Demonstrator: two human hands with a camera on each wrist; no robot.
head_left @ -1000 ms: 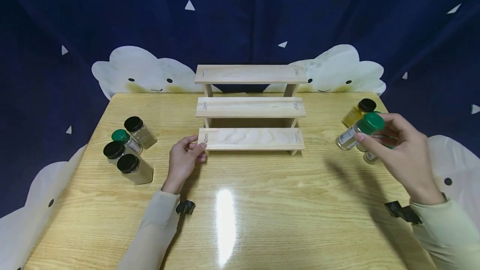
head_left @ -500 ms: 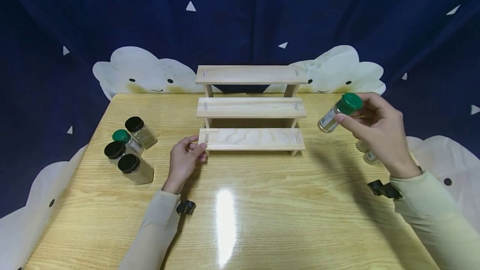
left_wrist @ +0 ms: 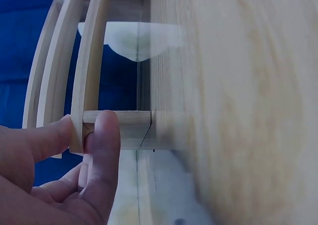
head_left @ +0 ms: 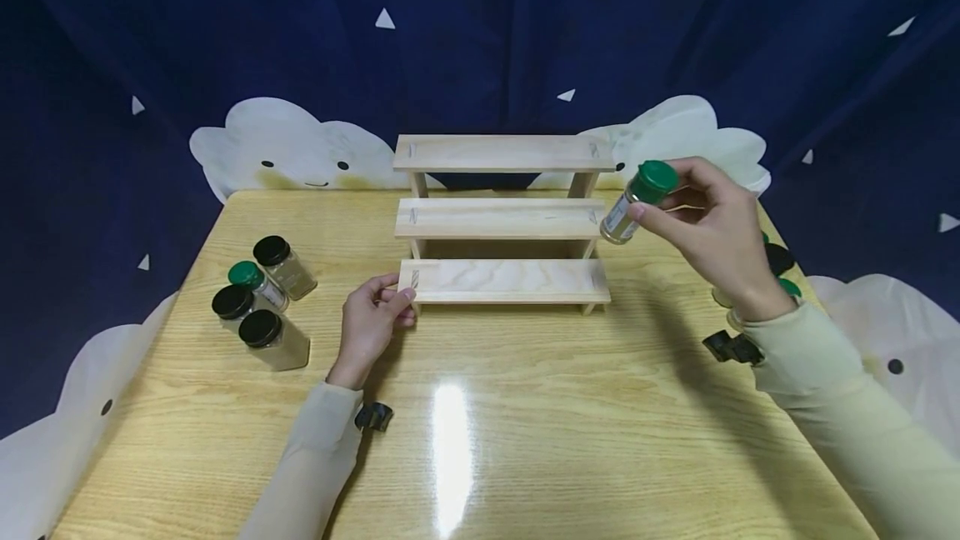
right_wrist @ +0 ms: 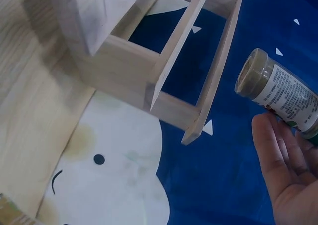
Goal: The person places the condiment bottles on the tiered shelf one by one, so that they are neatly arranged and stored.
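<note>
Rack (head_left: pixel 500 217) on table (head_left: pixel 600 407), jars (head_left: pixel 272 293) left, curtain (head_left: pixel 480 40) behind.

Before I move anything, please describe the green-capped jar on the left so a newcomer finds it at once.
On the wooden table, look left of the stepped rack, past the left hand. The green-capped jar stands there; its three neighbours wear black caps.

In the head view, the right hand (head_left: pixel 720 232) and sleeve (head_left: pixel 832 382) partly hid the jars (head_left: pixel 721 297) behind, including a green lid (head_left: pixel 790 287). Print on the held jar (head_left: pixel 622 216) was too small to read there. The right wrist view's edge cut through its cap (right_wrist: pixel 313 137); the left wrist view's edge cropped the left hand (left_wrist: pixel 62 173).
</note>
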